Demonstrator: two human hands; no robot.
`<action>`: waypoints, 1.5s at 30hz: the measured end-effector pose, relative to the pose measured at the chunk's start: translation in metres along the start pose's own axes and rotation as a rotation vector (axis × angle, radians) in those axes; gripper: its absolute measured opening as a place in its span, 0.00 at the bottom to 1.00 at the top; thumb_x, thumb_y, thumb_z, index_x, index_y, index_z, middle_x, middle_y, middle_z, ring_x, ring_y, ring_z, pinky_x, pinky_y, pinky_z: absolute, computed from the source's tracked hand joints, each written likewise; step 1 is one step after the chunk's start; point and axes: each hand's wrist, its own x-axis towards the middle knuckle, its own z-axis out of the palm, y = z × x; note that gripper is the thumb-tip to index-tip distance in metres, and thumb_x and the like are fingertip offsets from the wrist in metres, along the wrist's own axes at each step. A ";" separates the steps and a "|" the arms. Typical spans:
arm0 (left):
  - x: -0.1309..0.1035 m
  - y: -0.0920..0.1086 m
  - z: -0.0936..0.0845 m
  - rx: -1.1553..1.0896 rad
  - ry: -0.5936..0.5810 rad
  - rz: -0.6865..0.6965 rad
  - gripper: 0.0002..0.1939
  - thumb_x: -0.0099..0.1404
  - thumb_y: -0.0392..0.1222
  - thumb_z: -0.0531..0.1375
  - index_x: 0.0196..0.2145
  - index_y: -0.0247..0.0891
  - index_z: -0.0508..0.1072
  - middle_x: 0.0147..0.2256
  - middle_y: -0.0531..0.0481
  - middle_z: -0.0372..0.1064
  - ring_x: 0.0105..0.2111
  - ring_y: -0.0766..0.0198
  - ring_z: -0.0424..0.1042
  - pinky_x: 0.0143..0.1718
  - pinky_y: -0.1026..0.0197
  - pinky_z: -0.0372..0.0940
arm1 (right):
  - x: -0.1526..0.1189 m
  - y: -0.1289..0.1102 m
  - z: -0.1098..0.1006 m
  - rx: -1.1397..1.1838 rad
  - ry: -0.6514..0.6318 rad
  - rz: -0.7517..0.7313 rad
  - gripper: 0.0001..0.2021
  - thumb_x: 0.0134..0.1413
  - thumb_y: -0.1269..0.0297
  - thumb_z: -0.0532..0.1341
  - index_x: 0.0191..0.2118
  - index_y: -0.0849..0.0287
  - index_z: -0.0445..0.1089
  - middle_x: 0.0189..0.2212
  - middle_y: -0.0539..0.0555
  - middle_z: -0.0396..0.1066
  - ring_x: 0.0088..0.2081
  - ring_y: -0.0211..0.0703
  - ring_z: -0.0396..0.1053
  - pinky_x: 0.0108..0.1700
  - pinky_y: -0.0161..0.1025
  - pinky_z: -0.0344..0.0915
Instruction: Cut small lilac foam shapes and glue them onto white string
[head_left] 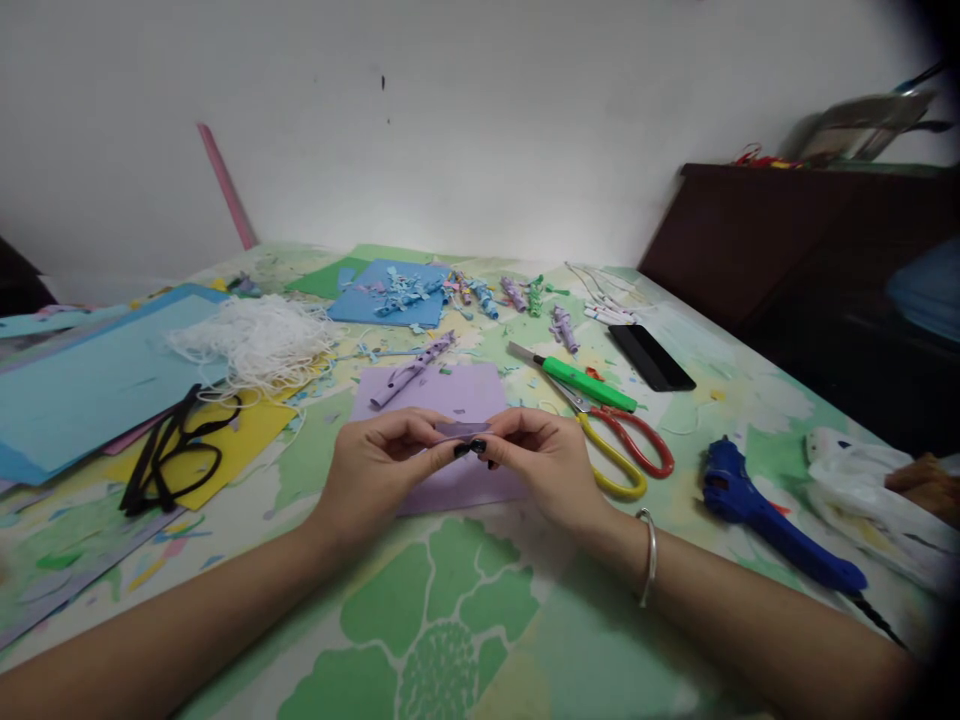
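My left hand [386, 460] and my right hand [544, 455] meet at the centre, thumbs almost touching. Between them they pinch a small strip of purple paper [462, 429], its lower part covered by the thumbs. Beneath the hands lies a purple sheet [480, 385]. A rolled purple paper tube [412, 370] with cut slits rests on that sheet's upper left part. Just right of my right hand are scissors [619, 470] with one yellow and one red handle, and a green cutter [589, 383] lies over their blades.
Glasses [176, 455], white string [259, 340] and blue sheets [105, 385] lie left. Behind are a blue sheet [390, 308] with scraps and several paper rolls [564, 330]. A phone [651, 357], blue glue gun [780, 530] and plastic bag [862, 490] are right.
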 end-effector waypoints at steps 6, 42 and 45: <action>0.004 0.004 0.000 -0.046 -0.041 -0.084 0.06 0.49 0.35 0.67 0.17 0.37 0.76 0.20 0.52 0.73 0.24 0.65 0.72 0.27 0.65 0.66 | 0.001 0.000 0.003 0.063 -0.045 0.013 0.10 0.42 0.60 0.71 0.23 0.60 0.72 0.21 0.50 0.72 0.24 0.35 0.68 0.29 0.35 0.65; 0.003 -0.006 0.003 -0.177 -0.110 -0.126 0.18 0.56 0.34 0.65 0.18 0.37 0.58 0.20 0.55 0.73 0.22 0.69 0.74 0.27 0.67 0.67 | 0.004 0.007 0.005 0.019 0.055 0.054 0.16 0.39 0.58 0.71 0.21 0.60 0.64 0.17 0.46 0.66 0.20 0.32 0.61 0.23 0.32 0.58; 0.005 -0.007 0.003 -0.234 -0.128 -0.140 0.21 0.54 0.35 0.67 0.23 0.40 0.54 0.19 0.57 0.71 0.20 0.67 0.73 0.23 0.68 0.65 | 0.004 0.008 0.005 -0.016 0.022 -0.008 0.16 0.43 0.59 0.69 0.21 0.58 0.60 0.17 0.45 0.64 0.21 0.33 0.61 0.23 0.32 0.56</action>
